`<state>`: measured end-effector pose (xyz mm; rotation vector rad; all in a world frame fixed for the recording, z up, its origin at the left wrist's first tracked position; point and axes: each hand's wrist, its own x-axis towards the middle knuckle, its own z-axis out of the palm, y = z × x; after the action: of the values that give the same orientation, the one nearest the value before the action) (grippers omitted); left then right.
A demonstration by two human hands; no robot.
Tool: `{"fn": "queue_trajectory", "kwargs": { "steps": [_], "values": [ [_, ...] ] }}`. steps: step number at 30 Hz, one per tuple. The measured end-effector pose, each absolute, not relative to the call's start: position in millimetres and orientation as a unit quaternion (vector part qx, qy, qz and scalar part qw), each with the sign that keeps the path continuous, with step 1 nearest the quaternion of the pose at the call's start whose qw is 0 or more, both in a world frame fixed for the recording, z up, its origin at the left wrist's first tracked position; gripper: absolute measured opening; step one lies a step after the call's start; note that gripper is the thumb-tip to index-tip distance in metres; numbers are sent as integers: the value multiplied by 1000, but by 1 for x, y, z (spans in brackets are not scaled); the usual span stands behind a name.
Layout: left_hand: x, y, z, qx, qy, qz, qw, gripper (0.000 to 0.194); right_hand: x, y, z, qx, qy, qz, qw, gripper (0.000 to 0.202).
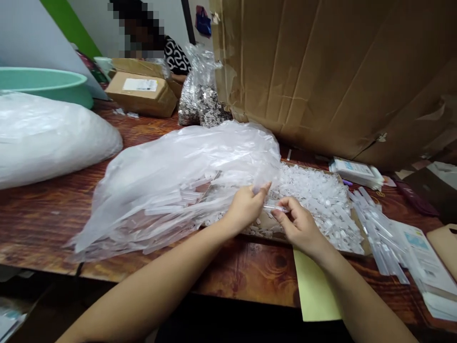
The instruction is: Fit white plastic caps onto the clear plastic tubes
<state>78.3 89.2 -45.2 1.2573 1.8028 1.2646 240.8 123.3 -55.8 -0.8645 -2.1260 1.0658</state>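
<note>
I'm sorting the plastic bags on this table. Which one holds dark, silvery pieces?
The small upright bag at the back, beside the cardboard box; the other two look white or clear.

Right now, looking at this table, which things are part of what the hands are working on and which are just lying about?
In hand:
left hand and right hand, together pinching a clear plastic tube
big clear bag of tubes
cardboard tray of small clear pieces

Lying about:
green basin
cardboard box
bag of metal parts
yellow sheet
</note>
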Motion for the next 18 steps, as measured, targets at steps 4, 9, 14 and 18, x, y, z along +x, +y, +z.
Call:
{"fn": "queue_trajectory", "kwargs": {
  "steps": [4,9,14,18],
  "values": [
    [78,87,-43,515,698,466,174,51,232,120,-57,-352,-773,431,305,33],
    [82,89,-42,554,684,459,118,50,242,138,-43,-363,-735,533,210,42],
    [67,100,-40,474,727,445,220,58,295,179,-22,-502,-792,242,248,13],
    [48,99,-32,483,753,387,222,60,325,207,-29,-599,-770,80,204,13]
  ]
}}
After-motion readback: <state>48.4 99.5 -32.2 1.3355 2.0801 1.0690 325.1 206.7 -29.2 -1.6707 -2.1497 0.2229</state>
